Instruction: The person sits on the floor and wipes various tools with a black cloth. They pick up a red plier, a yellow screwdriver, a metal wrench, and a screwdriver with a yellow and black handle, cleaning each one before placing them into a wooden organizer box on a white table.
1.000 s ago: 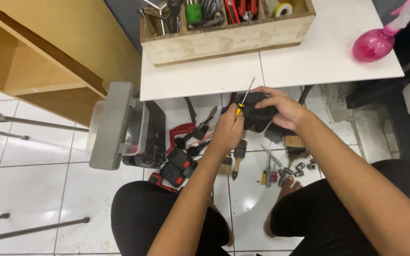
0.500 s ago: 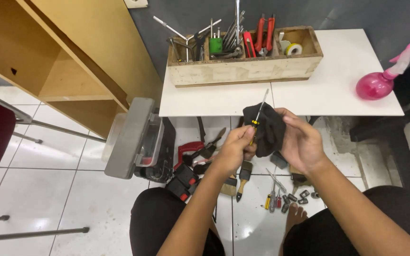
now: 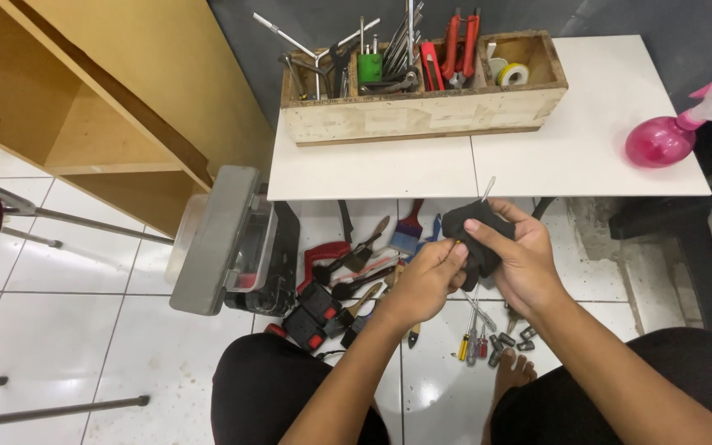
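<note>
we judge the screwdriver [image 3: 483, 191] light, stiff and slick along its shaft, best held by the handle, while the black cloth [image 3: 473, 235] is soft and bunches easily. our left hand [image 3: 423, 280] pinches the handle end at 8 o'clock of the cloth. our right hand [image 3: 519, 255] curls closed around cloth and shaft, both forearms raised above the tool-strewn floor [image 3: 125, 346], below the white table [image 3: 587, 124].

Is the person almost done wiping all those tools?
Hard to say. In hand: the left hand grips a screwdriver's handle while the right hand wraps a black cloth round its shaft, only the metal tip poking out. The wooden box on the white table already stands full of tools. Brushes and small screwdrivers lie scattered on the floor, so plenty looks left.
</note>
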